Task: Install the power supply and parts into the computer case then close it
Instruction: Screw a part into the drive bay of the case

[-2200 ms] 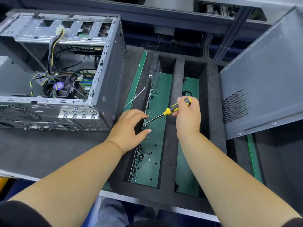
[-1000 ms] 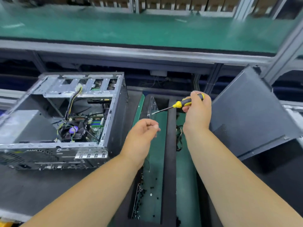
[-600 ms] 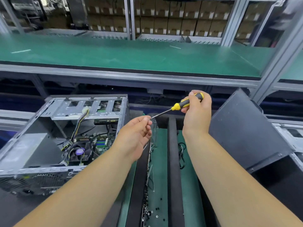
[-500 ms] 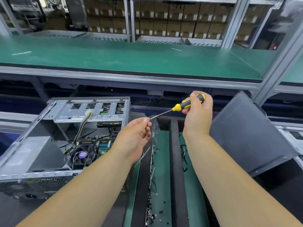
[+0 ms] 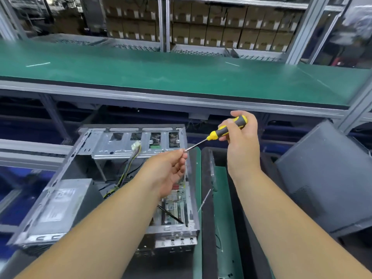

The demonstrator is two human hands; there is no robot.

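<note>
Left hand: we find the left hand (image 5: 169, 174) raised above the open case, its fingers (image 5: 182, 157) pinched together at the screwdriver's tip; whether a screw sits between them we cannot tell.
Right hand: the right hand (image 5: 242, 141) is curled round the handle of the screwdriver (image 5: 218, 132), shaft slanting down and left to meet the left fingertips.
Computer case: the computer case (image 5: 138, 146) lies on its side on the dark worktop (image 5: 165, 266), side open upward, at lower left beneath the left forearm.
Power supply: we note a grey power supply (image 5: 58, 202) seated in the case's near left corner.
Wiring: a yellow-and-black cable bundle (image 5: 128, 166) rises to a white plug.
Tray: a black foam tray (image 5: 207, 218) with green-floored slots lies just right of the case.
Side panel: the grey side panel (image 5: 326, 178) leans at far right.
Beyond: a green shelf (image 5: 181, 77); behind it, stacked cartons (image 5: 221, 23).
</note>
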